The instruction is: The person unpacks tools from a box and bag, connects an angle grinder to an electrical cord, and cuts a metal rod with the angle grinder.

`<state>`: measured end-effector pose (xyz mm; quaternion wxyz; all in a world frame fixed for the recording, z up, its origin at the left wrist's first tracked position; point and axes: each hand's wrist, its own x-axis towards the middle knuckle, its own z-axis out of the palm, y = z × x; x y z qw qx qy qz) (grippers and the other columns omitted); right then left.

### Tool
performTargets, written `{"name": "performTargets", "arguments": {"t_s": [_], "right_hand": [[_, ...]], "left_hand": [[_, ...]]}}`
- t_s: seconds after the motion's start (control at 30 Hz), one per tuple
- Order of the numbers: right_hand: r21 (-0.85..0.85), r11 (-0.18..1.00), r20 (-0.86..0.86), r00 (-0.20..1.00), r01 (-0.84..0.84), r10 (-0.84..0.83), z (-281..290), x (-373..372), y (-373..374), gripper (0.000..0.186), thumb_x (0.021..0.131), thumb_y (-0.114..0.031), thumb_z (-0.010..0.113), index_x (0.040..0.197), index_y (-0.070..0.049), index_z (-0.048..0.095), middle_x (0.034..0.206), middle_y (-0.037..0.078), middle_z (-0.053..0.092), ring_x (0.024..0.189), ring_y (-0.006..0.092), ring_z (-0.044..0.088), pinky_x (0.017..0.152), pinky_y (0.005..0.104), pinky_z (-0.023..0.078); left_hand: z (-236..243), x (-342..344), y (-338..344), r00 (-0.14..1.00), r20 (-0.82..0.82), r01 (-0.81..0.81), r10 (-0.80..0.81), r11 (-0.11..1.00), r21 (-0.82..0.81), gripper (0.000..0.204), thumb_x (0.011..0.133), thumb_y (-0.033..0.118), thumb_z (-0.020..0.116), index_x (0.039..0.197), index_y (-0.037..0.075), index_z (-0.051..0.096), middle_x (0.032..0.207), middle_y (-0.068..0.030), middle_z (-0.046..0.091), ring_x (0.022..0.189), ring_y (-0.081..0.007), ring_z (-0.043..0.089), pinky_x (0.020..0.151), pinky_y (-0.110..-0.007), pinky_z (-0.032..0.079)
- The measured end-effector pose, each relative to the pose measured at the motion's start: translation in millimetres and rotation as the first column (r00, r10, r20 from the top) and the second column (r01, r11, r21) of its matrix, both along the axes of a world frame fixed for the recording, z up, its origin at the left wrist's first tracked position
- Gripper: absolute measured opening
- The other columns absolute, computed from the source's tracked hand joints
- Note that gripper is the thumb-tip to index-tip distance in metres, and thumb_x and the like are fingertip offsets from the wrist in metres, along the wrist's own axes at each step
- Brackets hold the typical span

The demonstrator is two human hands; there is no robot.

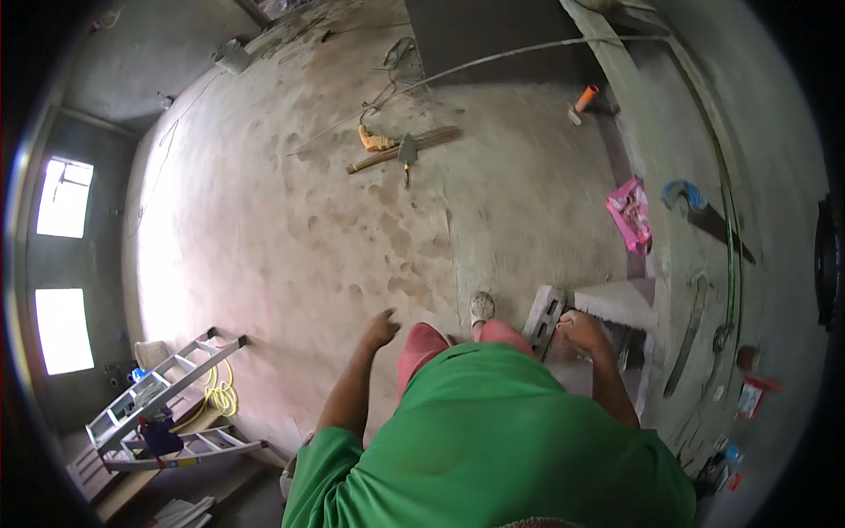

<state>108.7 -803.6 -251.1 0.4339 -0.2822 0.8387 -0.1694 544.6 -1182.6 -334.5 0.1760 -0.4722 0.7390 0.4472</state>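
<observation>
Shirt [493, 422]: green, mine.
Left hand [383, 328]: loose, empty.
Right hand [583, 331]: curled beside the block [540, 315], grip unclear.
Floor [264, 264]: trowel [407, 150], drill [377, 141] lie idle; I can't tell what's done or left.

One wide fisheye view looks from head height above the green shirt [493, 431], facing steeply down and forward. The shirt lies nearest the lens, large and foreshortened; the left hand [381, 331] and right hand [582, 333] show smaller, just beyond it. Farther ahead of the shirt, the floor [308, 238] recedes. The wide angle also reaches a ladder [174, 393] and windows [64, 331] left of the shirt, with straight edges bending toward the rim.
</observation>
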Motion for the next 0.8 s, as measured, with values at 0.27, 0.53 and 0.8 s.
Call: {"name": "performTargets", "arguments": {"t_s": [0.27, 0.53, 0.8], "right_hand": [[-0.049, 0.996, -0.041, 0.996, -0.075, 0.073, 30.3, -59.8, -228.5, 0.037, 0.087, -0.026, 0.066, 0.113, -0.001, 0.071, 0.103, 0.021, 0.073, 0.098, 0.0321, 0.071, 0.088, 0.0386, 0.054], [-0.248, 0.968, -0.069, 0.997, -0.049, 0.033, -19.2, -44.7, -393.3, 0.022, 0.092, -0.019, 0.06, 0.097, 0.0, 0.069, 0.086, 0.016, 0.071, 0.079, 0.0245, 0.066, 0.071, 0.0394, 0.053], [-0.163, 0.981, 0.03, 0.995, 0.102, -0.098, 52.5, 4.9, -460.3, 0.037, 0.089, -0.033, 0.066, 0.113, -0.006, 0.07, 0.109, 0.019, 0.072, 0.101, 0.0336, 0.069, 0.089, 0.0441, 0.052]], "left_hand": [[-8.0, 190.7, -13.7, 0.692, 0.507, -0.64, 0.514, 0.762, 0.1, 0.055, 0.09, 0.022, 0.067, 0.134, -0.008, 0.053, 0.095, -0.0231, 0.07, 0.067, -0.0299, 0.069, 0.054, -0.044, 0.058], [-78.8, 141.6, -155.4, 0.683, 0.174, -0.634, 0.709, 0.458, 0.623, 0.05, 0.091, 0.023, 0.067, 0.137, 0.009, 0.052, 0.094, -0.0055, 0.064, 0.067, -0.0201, 0.059, 0.056, -0.036, 0.048], [-88.9, 73.4, -480.8, 0.872, 0.201, -0.488, 0.446, 0.777, 0.397, 0.024, 0.092, 0.025, 0.061, 0.113, 0.016, 0.056, 0.093, -0.0062, 0.06, 0.069, -0.0259, 0.059, 0.051, -0.039, 0.047]]}}
